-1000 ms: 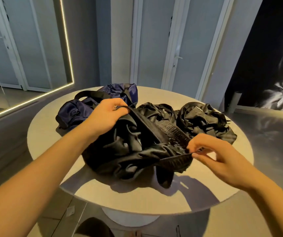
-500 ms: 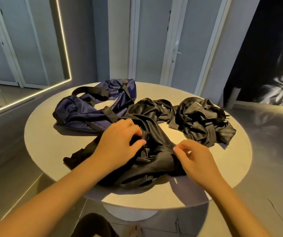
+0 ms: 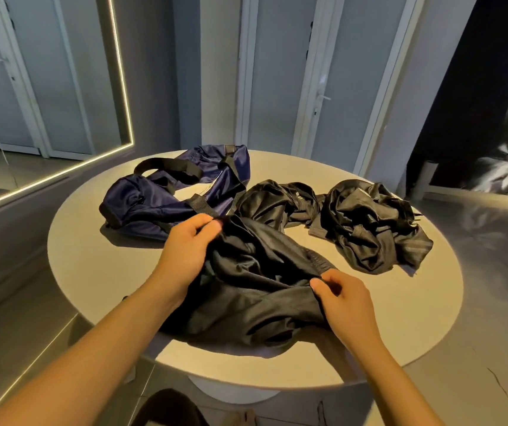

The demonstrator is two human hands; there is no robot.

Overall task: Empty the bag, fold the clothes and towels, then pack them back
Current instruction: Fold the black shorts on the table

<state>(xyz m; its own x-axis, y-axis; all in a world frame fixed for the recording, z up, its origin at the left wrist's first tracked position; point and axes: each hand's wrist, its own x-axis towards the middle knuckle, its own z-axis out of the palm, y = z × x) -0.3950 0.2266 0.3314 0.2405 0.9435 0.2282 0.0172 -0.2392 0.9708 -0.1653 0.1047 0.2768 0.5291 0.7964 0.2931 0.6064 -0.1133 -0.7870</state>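
Observation:
A black shiny garment (image 3: 255, 290) lies crumpled on the near part of the round table (image 3: 92, 262). My left hand (image 3: 185, 247) grips its far left edge, fingers curled into the cloth. My right hand (image 3: 343, 299) pinches its right edge near an elastic waistband. A dark blue bag (image 3: 160, 198) with black straps lies slack at the back left. Two more crumpled black garments sit behind: one in the middle (image 3: 274, 201), one at the right (image 3: 372, 222).
The table stands on a white pedestal (image 3: 231, 395). A mirror with a lit frame (image 3: 46, 87) lines the left wall. White doors (image 3: 317, 72) stand behind. A dark wall picture (image 3: 492, 103) is at the right. Grey floor surrounds the table.
The garment came down from being held up and now lies on the table. My left hand moved to its far left edge; my right hand shifted right along the waistband.

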